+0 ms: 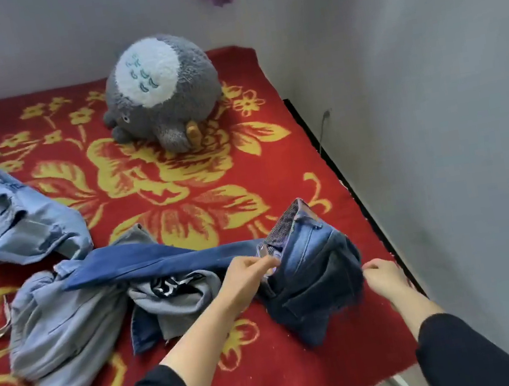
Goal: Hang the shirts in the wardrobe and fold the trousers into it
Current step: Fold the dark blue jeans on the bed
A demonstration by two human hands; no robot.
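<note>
While the dark blue denim trousers (311,270) sit bunched at the bed's near right, the left hand (249,276) pinches their waistband and the right hand (383,276), apart from it, grips the opposite edge. Pale grey-blue clothes (68,326) lie leftward on the red yellow-flowered blanket (276,169), with a round grey plush toy (162,91) beyond.

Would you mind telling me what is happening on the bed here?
A person is working on a pair of dark blue jeans on the red flowered blanket. The left hand pinches the waistband and the right hand holds the opposite edge, so the jeans are bunched and lifted, not yet folded. A leg trails left over a heap of light blue and grey clothes. A grey plush toy sits further back. No wardrobe is in view.
</note>
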